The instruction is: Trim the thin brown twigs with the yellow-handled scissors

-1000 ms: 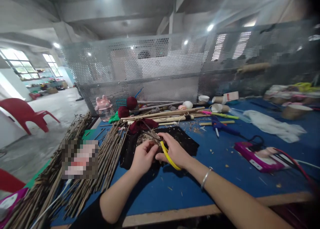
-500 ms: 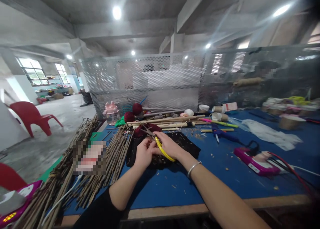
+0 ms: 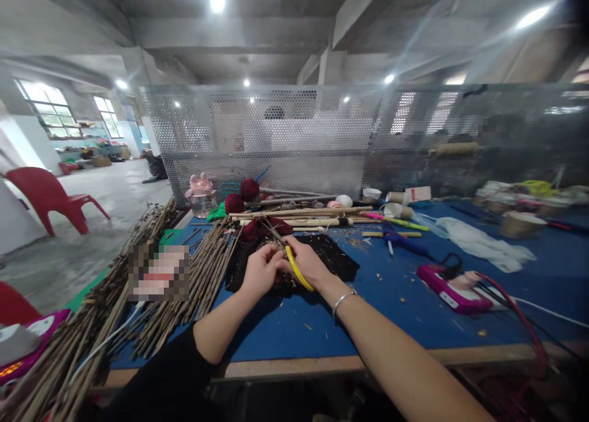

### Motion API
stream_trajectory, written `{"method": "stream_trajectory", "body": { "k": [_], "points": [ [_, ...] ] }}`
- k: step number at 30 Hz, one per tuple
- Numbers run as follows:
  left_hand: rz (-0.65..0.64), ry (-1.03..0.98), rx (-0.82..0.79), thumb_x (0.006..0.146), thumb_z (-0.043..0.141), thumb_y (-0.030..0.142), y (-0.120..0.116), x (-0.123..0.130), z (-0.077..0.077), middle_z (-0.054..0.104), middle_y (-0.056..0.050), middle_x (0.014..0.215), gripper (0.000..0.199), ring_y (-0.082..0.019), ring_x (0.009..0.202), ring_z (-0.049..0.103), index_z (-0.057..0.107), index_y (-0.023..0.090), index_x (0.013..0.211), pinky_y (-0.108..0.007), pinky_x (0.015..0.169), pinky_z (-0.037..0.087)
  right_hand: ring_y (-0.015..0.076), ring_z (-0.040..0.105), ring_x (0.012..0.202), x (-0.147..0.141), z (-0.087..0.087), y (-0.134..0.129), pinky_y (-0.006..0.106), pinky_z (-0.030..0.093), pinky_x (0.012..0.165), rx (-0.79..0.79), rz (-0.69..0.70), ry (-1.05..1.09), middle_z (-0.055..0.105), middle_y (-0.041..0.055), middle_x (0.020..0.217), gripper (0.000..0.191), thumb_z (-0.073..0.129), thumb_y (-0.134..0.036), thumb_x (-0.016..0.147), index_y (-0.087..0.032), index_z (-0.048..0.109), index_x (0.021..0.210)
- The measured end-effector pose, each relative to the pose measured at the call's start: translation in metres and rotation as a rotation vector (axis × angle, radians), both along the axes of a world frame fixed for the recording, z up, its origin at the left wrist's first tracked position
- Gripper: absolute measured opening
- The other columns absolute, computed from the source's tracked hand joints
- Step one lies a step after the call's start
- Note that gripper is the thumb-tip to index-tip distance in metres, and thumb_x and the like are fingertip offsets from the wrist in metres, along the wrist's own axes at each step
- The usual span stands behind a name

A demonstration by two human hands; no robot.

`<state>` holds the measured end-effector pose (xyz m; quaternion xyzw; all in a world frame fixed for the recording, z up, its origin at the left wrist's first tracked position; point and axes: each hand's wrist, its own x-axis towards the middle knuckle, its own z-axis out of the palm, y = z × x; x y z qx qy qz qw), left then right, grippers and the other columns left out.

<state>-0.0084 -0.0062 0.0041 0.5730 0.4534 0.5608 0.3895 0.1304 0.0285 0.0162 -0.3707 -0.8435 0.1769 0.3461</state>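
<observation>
My right hand (image 3: 309, 264) is closed around scissors with a yellow handle (image 3: 299, 272), their metal blades pointing up and to the left. Close beside it, my left hand (image 3: 258, 270) has its fingers pinched together, nearly touching the right fingers. What the left fingertips hold is too small to make out. Beneath both hands lies a black cloth (image 3: 339, 259) strewn with small brown plant scraps. A dark red cloth-like piece (image 3: 255, 230) rests just beyond the blades.
Thin twigs (image 3: 202, 275) are bundled on the left, by a blurred pinkish item (image 3: 161, 275). Sticks (image 3: 308, 213) and dark red balls (image 3: 234, 203) lie behind. A blue glue gun (image 3: 402, 243), plastic bag (image 3: 483, 244) and magenta power strip (image 3: 453, 290) occupy the right. Perforated metal screen (image 3: 317, 164) stands behind.
The head view has shifted slightly, so the table contents appear a little higher and further left. Both hands stay together over the black cloth, scissors still in my right hand.
</observation>
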Motion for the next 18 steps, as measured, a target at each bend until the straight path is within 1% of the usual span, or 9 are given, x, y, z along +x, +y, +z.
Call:
{"method": "stream_trajectory", "body": {
  "k": [3, 8, 11, 14, 16, 18],
  "points": [
    [-0.031, -0.026, -0.031, 0.073, 0.056, 0.041, -0.0003, 0.0001, -0.0002, 0.056, 0.002, 0.06, 0.026, -0.008, 0.048, 0.045, 0.061, 0.016, 0.079, -0.018, 0.045, 0.035, 0.0159, 0.055, 0.062, 0.0014, -0.0005, 0.0001, 0.021, 0.039, 0.057, -0.012, -0.013, -0.003, 0.06, 0.0017, 0.07, 0.051, 0.059, -0.06, 0.07, -0.019, 0.052, 0.1],
    [-0.038, -0.011, 0.0, 0.074, 0.055, 0.04, -0.0004, -0.0009, 0.0008, 0.061, -0.001, 0.067, 0.028, -0.01, 0.052, 0.051, 0.062, 0.015, 0.084, -0.018, 0.044, 0.038, 0.0157, 0.056, 0.06, 0.0037, -0.0005, 0.0012, 0.021, 0.038, 0.054, -0.009, -0.025, 0.023, 0.061, 0.0025, 0.068, 0.048, 0.056, -0.058, 0.073, -0.019, 0.055, 0.101],
    [-0.031, 0.013, -0.021, 0.074, 0.055, 0.04, -0.0011, -0.0018, 0.0026, 0.06, -0.001, 0.064, 0.029, -0.01, 0.048, 0.05, 0.063, 0.015, 0.087, -0.018, 0.04, 0.036, 0.0147, 0.055, 0.058, 0.0042, -0.0011, 0.0023, 0.02, 0.037, 0.053, -0.031, -0.008, 0.049, 0.061, 0.0025, 0.069, 0.044, 0.052, -0.056, 0.078, -0.019, 0.055, 0.1],
    [-0.024, 0.019, -0.033, 0.075, 0.054, 0.039, -0.0008, -0.0025, 0.0032, 0.056, 0.001, 0.06, 0.028, -0.009, 0.046, 0.047, 0.063, 0.016, 0.089, -0.017, 0.039, 0.036, 0.0145, 0.056, 0.06, 0.0055, -0.0003, 0.0022, 0.021, 0.038, 0.055, -0.046, -0.015, 0.039, 0.062, 0.0024, 0.071, 0.039, 0.052, -0.053, 0.079, -0.019, 0.054, 0.099],
    [-0.013, 0.023, -0.026, 0.076, 0.053, 0.039, 0.0002, -0.003, 0.0027, 0.055, 0.001, 0.061, 0.028, -0.009, 0.047, 0.046, 0.063, 0.016, 0.09, -0.017, 0.039, 0.037, 0.0156, 0.057, 0.065, 0.0067, 0.0012, 0.0011, 0.022, 0.039, 0.058, -0.031, -0.052, -0.012, 0.062, 0.0028, 0.077, 0.041, 0.056, -0.052, 0.076, -0.02, 0.053, 0.103],
    [-0.016, 0.023, -0.024, 0.076, 0.053, 0.04, 0.0014, -0.0035, 0.002, 0.056, 0.0, 0.063, 0.028, -0.009, 0.047, 0.046, 0.063, 0.016, 0.087, -0.018, 0.04, 0.037, 0.0173, 0.058, 0.075, 0.0074, 0.0024, 0.0, 0.025, 0.041, 0.065, 0.004, -0.076, -0.059, 0.062, 0.0044, 0.089, 0.048, 0.062, -0.051, 0.072, -0.022, 0.05, 0.108]
  ]
}}
